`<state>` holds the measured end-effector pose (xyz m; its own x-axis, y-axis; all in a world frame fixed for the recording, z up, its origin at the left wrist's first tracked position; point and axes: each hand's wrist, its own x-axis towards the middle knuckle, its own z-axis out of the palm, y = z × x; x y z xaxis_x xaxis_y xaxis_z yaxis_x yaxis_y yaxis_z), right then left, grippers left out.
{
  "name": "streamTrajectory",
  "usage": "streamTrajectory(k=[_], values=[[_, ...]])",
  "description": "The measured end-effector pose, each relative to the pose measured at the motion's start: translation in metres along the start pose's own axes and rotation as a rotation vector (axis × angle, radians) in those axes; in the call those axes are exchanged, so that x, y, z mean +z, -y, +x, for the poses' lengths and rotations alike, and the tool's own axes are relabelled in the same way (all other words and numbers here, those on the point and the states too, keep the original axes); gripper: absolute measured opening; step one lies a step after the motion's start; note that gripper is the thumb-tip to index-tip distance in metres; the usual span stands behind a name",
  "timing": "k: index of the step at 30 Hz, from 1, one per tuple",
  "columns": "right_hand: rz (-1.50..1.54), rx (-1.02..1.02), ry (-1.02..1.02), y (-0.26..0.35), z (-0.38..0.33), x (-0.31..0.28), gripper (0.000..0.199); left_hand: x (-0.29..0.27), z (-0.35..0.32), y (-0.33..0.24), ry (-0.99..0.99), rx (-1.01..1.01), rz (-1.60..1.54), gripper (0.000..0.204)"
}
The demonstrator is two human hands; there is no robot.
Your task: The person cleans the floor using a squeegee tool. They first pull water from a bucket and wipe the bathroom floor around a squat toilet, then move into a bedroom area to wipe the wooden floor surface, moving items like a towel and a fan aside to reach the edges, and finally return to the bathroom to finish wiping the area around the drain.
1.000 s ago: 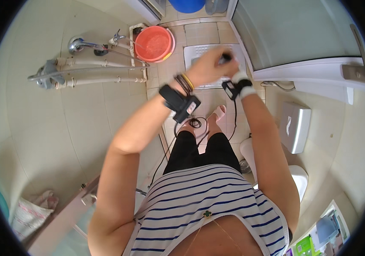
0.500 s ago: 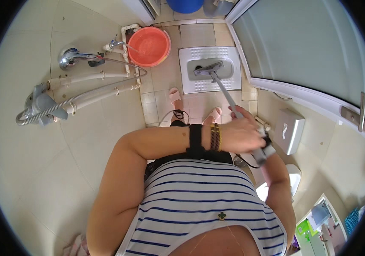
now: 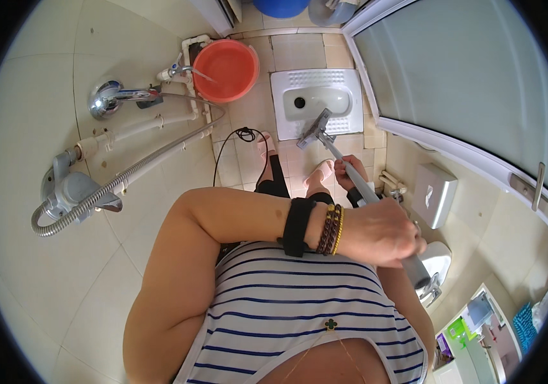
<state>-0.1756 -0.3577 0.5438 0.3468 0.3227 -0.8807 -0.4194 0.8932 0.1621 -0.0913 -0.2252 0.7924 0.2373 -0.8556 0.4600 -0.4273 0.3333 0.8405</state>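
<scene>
My left hand (image 3: 383, 233) reaches across my striped top and grips the upper end of a grey long-handled floor brush (image 3: 341, 160). It wears a black wrist strap and bead bracelets. My right hand (image 3: 345, 176) grips the same handle lower down. The brush head (image 3: 313, 131) rests on the front edge of the white squat toilet pan (image 3: 322, 86), set into the tiled floor. My feet in pink slippers (image 3: 320, 171) stand just in front of the pan.
A red bucket (image 3: 226, 69) stands under a tap (image 3: 120, 97) left of the pan. A shower hose (image 3: 139, 168) and pipes run along the left wall. A black cable (image 3: 245, 136) lies on the floor. The frosted glass door (image 3: 466, 77) is right, with a white wall dispenser (image 3: 434, 195) below it.
Both hands came down from in front of me onto the brush handle. The left arm now crosses my chest, and the brush head has pulled back from inside the pan to its front edge.
</scene>
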Motion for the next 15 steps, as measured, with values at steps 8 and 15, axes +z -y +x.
streamTrajectory(k=[8, 15], values=[[-0.328, -0.143, 0.008, 0.044, 0.022, 0.021, 0.020, 0.014, -0.006, 0.010, -0.015, 0.167, 0.199, 0.016], [-0.523, -0.065, -0.118, 0.028, -0.036, 0.031, 0.020, 0.000, 0.017, -0.023, 0.062, 0.185, 0.059, 0.019]])
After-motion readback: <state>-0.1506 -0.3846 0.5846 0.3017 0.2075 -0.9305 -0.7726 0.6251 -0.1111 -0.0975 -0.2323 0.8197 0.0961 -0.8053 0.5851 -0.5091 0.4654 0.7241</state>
